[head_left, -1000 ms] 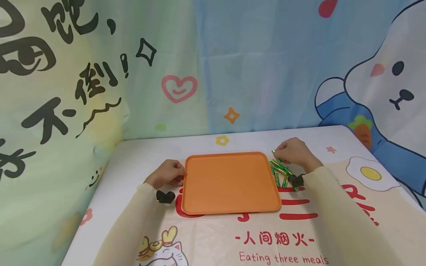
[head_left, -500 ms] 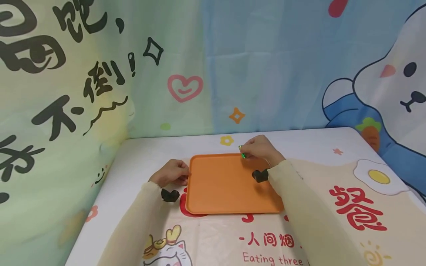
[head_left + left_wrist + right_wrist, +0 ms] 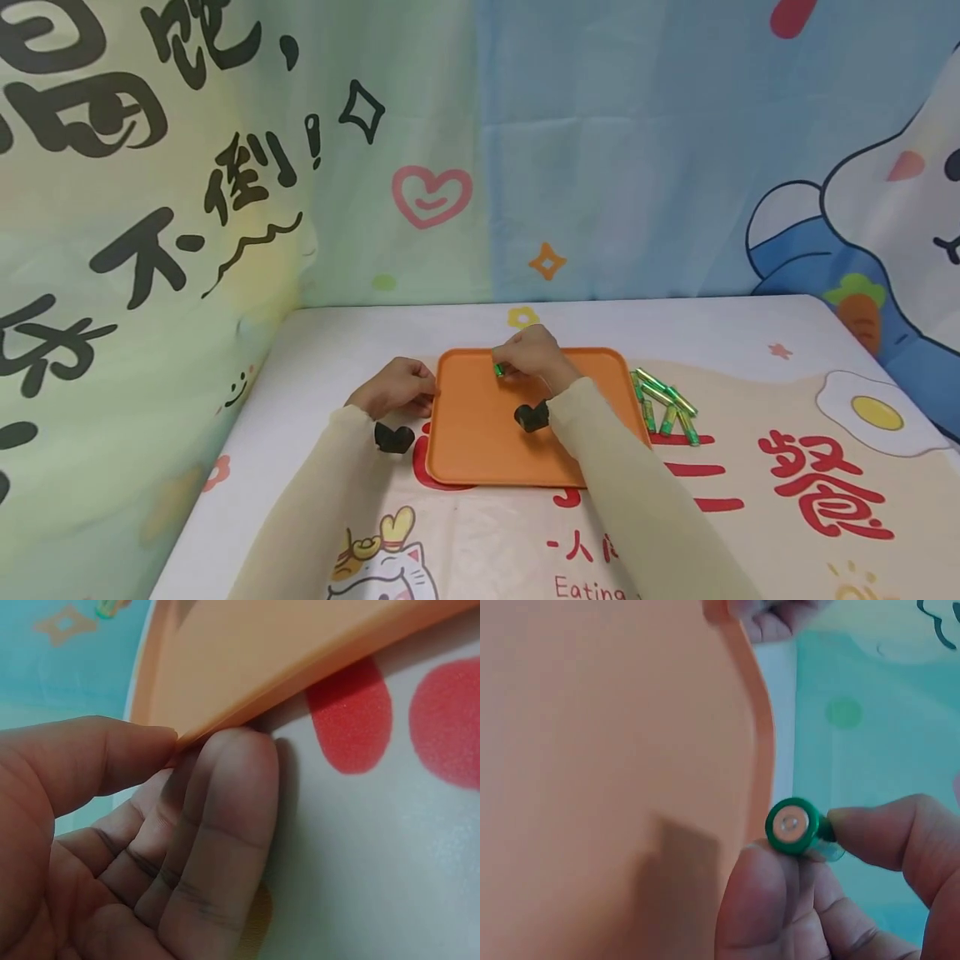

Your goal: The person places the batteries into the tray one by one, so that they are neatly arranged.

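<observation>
With your right hand [image 3: 532, 350] pinching the green battery [image 3: 790, 823] over the orange tray [image 3: 480, 442], grip lightly, avoid tilting, and let your left hand [image 3: 396, 387], pinching the tray's left side, steady it.

Clad in plain cream sleeves [image 3: 318, 492], ending just behind left hand [image 3: 393, 387] and right hand [image 3: 531, 357]; fitted beside each cuff with black pieces [image 3: 532, 416] (roughly heart-shaped).

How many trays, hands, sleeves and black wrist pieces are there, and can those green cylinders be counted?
Orange tray: 1
Hands (left hand, right hand): 2
Cream sleeves: 2
Black wrist pieces: 2
Green cylinders: several, too bunched for a sure count
Total without cylinders: 7
</observation>
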The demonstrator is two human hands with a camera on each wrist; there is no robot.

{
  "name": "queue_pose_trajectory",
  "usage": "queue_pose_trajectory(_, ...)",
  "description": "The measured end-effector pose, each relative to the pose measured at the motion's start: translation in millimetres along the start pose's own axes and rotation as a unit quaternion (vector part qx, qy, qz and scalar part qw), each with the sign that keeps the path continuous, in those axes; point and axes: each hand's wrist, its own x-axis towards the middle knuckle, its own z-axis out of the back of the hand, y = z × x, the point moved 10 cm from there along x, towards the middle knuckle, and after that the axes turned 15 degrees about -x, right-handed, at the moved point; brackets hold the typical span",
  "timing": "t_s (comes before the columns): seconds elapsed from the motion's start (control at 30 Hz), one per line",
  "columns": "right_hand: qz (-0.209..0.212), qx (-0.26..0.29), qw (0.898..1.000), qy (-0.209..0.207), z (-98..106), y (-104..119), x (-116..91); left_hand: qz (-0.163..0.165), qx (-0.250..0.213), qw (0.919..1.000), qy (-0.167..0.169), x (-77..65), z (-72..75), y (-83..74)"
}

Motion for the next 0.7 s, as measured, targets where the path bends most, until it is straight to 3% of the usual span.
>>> queue_pose_trajectory(0.33,-0.008,0.021,1.000,0.001,-36.3,19.0,3.9,0.013,0.025,0.9995,-0.014,-0.9,1.6,0.3)
queue_pose_trajectory(0.7,-0.041,-0.056,0.997,-0.022,-59.6,34.4,13.6,0.013,0.024,0.9996,-0.012,-0.6,1.2,-0.8)
